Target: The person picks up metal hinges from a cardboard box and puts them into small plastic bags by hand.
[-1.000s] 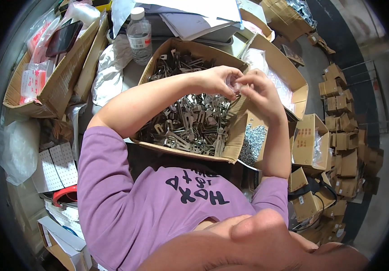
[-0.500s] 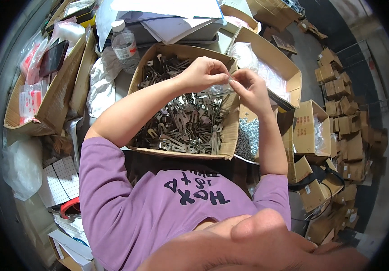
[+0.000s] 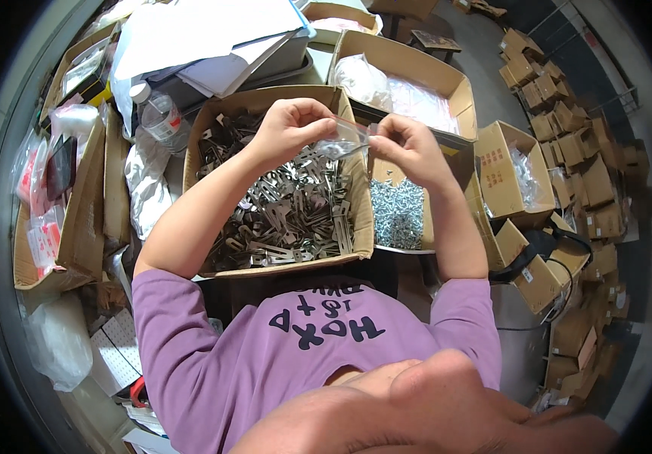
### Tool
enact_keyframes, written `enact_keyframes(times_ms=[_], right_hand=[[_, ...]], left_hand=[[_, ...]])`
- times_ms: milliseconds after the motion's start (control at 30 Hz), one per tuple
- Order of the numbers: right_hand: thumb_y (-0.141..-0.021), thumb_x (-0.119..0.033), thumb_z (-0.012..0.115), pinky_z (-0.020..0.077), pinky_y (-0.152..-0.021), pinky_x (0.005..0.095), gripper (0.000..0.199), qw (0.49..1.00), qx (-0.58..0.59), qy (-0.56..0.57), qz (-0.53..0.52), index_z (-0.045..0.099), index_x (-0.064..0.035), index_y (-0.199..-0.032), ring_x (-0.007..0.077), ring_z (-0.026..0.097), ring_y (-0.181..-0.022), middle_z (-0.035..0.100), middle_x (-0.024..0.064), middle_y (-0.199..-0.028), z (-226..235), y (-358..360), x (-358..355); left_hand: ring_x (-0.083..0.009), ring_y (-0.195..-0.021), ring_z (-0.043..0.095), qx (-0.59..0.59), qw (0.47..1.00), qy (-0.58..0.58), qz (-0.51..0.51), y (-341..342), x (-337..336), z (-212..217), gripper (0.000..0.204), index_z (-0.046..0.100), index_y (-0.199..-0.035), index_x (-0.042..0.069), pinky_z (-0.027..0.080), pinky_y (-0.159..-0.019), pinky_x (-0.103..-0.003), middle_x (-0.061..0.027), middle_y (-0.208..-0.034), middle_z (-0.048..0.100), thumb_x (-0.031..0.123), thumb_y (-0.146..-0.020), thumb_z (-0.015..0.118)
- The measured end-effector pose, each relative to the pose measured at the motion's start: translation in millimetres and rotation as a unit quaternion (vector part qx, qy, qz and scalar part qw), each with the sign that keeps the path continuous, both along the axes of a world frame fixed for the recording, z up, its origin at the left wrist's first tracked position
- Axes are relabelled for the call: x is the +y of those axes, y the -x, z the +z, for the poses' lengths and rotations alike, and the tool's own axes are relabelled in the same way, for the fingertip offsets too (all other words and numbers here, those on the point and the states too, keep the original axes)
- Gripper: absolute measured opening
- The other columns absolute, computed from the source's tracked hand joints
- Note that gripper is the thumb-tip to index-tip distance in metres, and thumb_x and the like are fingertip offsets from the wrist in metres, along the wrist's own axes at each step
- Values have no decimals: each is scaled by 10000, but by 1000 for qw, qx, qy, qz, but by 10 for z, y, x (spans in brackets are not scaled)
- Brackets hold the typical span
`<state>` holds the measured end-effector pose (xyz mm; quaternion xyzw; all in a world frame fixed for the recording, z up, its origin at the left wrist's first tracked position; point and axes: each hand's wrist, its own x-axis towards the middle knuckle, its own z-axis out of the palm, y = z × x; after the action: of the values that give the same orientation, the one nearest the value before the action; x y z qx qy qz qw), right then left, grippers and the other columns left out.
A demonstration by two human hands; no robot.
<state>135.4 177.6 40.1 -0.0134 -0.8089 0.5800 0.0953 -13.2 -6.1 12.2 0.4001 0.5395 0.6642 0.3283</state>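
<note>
**Small clear bag pinched between both hands, above the bracket box**

Small clear plastic bag (image 3: 347, 138) is up in the air between my two hands, over the far right corner of the cardboard box of metal brackets (image 3: 284, 204). Long axis runs roughly 9-to-3, tilted slightly down toward 9. Contents look like something small and shiny; can't tell what.

My left hand (image 3: 289, 129) grips the bag's 9 o'clock end, thumb and fingertips closed on it. My right hand (image 3: 409, 145) pinches the 3 o'clock end, fingers closed on the edge. Both touching the bag, neither clearly nearer; the bag bridges the gap. From my left hand the bag lies at 3, from my right at 9.

Outward from there:
- Tray of small silver screws (image 3: 397, 213) just under my right wrist, at 5 o'clock from the bag.
- Open carton with clear plastic bags (image 3: 409, 87) at 1 o'clock, beyond the right hand.
- Plastic water bottle (image 3: 161, 118) at 9 o'clock, beside the bracket box.
- Stack of white paper sheets (image 3: 205, 38) at 11 o'clock.
- Small cardboard boxes (image 3: 568, 144), many, piled off at 3 o'clock, well apart.
</note>
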Motion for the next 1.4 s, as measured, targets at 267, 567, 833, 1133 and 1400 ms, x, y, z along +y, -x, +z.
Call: enact_keyframes(times_ms=[267, 567, 833, 1133, 1400], right_hand=[[-869, -137, 628, 331, -573, 200, 132, 935, 118, -43, -332, 579, -56, -777, 35, 417, -649, 495, -68, -706, 514, -941, 1202], [-840, -258, 586, 476, -816, 353, 278, 819, -68, -420, -385, 657, -37, -993, 285, 635, -908, 662, 162, -964, 53, -506, 1824], [-804, -107, 529, 443, -888, 297, 391, 826, -400, -397, 11, 589, -24, -1181, 230, 595, -1023, 630, 146, -1142, -778, 598, 2012], [-780, 0, 579, 501, -807, 291, 320, 932, -97, -183, -296, 622, 33, -1095, 203, 636, -924, 659, 138, -1027, -537, 323, 1798], [-840, 3, 599, 525, -762, 262, 184, 980, 60, 157, -110, 548, 7, -1016, 150, 630, -856, 596, 62, -931, -90, 394, 376]], left_hand=[[-105, -831, 605, -19, 999, -38, 1, 12, 34, -13, 272, 549, -1109, -10, 497, -784, -257, -45, -882, 624, 136, -888, 611], [-83, -834, 581, 37, 999, 28, -20, 67, 39, -95, 326, 520, -1154, 8, 490, -752, -248, -22, -872, 614, 160, -885, 624], [-73, -722, 566, 182, 976, 117, 5, 95, 27, -138, 349, 537, -1121, -9, 468, -665, -233, -51, -794, 639, 196, -861, 648], [-92, -674, 570, 229, 968, 98, -11, 28, 19, -50, 331, 539, -1104, -2, 468, -634, -249, -57, -766, 640, 172, -844, 646], [-142, -946, 576, 114, 991, 69, -21, -3, 86, -257, 479, 514, -1195, -5, 497, -802, -288, -90, -1014, 625, 247, -831, 694]])
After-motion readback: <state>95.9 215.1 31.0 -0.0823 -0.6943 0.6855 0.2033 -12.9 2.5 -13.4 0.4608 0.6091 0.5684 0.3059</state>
